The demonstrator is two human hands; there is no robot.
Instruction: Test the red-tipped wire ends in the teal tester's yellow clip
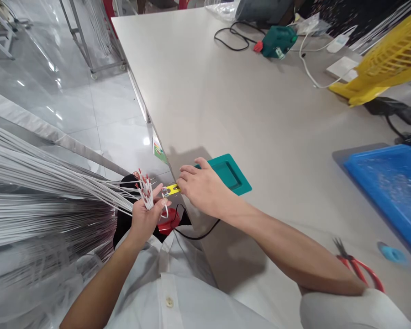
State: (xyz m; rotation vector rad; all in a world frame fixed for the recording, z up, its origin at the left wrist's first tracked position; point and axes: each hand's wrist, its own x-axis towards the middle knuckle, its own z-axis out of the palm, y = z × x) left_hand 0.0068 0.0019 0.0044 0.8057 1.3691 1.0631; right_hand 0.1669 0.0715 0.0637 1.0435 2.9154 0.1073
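Note:
My left hand [146, 217] is closed round a bundle of white cables [145, 194] with red tips, off the table's left edge. A single white cable end [166, 210] curves down by its thumb. My right hand [203, 188] is at the table edge, fingers bent over one end of a small flat yellow tool [173, 189]. The tool's far end lies close to my left thumb and forefinger; its exact kind cannot be made out. My right thumb is hidden. A green tray [245, 187] lies on the table just beyond my right hand.
Long white cables [55, 169] hang at the left. Red-handled cutters [354, 265], a light-blue ring [393, 253] and a blue tray [363, 171] lie at the right of the table [178, 68]. Farther back are a yellow fan-like object [390, 59] and a green device [279, 41].

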